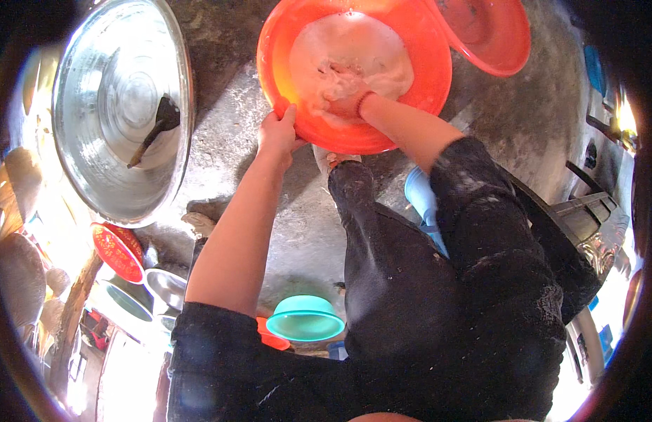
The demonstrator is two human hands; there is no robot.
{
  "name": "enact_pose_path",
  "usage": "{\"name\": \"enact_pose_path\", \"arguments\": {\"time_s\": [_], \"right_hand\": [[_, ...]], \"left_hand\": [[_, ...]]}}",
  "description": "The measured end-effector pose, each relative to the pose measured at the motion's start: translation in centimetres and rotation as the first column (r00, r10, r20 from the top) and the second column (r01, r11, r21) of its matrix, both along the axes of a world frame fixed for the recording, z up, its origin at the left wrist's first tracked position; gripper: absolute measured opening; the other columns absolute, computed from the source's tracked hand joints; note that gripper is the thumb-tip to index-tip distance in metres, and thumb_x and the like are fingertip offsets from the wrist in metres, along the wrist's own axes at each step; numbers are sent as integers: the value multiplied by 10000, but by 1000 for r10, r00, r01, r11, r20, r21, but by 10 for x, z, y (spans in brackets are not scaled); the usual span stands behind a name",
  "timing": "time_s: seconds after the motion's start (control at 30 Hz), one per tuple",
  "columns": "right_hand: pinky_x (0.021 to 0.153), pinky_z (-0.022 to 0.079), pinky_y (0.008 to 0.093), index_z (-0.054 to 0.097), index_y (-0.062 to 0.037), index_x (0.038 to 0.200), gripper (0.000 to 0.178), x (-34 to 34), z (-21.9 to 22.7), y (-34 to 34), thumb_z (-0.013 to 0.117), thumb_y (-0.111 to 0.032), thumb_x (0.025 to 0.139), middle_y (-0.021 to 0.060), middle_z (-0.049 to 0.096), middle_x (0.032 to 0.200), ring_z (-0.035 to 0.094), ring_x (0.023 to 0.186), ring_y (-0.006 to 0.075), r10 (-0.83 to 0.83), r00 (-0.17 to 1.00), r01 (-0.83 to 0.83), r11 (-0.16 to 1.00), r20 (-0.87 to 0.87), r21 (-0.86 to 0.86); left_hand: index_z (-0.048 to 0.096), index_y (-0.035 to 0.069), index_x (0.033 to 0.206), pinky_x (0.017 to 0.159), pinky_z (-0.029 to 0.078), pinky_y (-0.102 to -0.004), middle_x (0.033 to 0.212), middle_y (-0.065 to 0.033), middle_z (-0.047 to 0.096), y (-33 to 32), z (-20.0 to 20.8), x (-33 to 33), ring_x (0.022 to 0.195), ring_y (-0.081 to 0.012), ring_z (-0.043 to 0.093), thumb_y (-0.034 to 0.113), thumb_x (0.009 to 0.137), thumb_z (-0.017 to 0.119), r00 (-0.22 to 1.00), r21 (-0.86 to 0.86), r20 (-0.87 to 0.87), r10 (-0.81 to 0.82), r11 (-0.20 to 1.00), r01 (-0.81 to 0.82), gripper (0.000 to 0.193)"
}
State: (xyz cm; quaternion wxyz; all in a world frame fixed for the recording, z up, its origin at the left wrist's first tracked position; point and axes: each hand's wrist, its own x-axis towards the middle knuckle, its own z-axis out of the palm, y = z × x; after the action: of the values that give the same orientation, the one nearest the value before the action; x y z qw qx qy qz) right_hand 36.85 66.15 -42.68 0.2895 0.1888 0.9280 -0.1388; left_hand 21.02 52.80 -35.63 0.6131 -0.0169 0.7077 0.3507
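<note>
An orange basin [431, 70] at the top middle holds a cloudy, pale pinkish-white liquid [357, 39]. My left hand [278, 132] is closed on the basin's near left rim, with the thumb over the edge. Down in the liquid is my right hand [345, 102], a reddish band round its wrist. Ripples and froth surround it and cover most of its fingers, so their grip cannot be made out.
At the left lies a large round metal pan [94, 91] with a dark, wooden-handled tool [165, 116] in it. An orange tub [505, 46] adjoins the basin at upper right. Lower down are a turquoise bowl [305, 307], a red patterned dish [115, 250] and a blue plastic vessel [419, 191].
</note>
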Motion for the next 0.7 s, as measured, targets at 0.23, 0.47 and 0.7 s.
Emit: {"name": "enact_pose_path", "arguments": {"time_s": [0.23, 0.47, 0.7], "right_hand": [[1237, 288, 500, 401, -108, 1602, 754, -4, -14, 83, 455, -571, 1010, 151, 376, 1661, 343, 1542, 291, -189, 955, 248, 933, -230, 261], [1262, 192, 578, 341, -217, 1638, 715, 48, -6, 11, 460, -549, 1016, 110, 357, 1675, 289, 1555, 337, -448, 881, 464, 752, -153, 468], [1272, 190, 536, 506, -209, 1535, 557, -21, 3, 48, 461, -446, 1033, 87, 400, 1662, 320, 1552, 282, 23, 980, 18, 979, -195, 202]], "left_hand": [[492, 23, 1440, 821, 649, -490, 1332, -181, 646, -1, -7, -1, 1094, -334, 717, 323, 1087, 566, 1000, 4, -2, 21, 1000, -21, 470], [484, 25, 1451, 836, 646, -490, 1358, -185, 634, -3, -15, -1, 1112, -342, 713, 316, 1086, 568, 1000, -8, 0, 22, 1000, -22, 473], [468, 43, 1466, 889, 630, -506, 1370, -170, 625, -1, -3, 0, 1136, -347, 702, 312, 1094, 552, 999, -10, 31, 12, 1000, -12, 467]]}}
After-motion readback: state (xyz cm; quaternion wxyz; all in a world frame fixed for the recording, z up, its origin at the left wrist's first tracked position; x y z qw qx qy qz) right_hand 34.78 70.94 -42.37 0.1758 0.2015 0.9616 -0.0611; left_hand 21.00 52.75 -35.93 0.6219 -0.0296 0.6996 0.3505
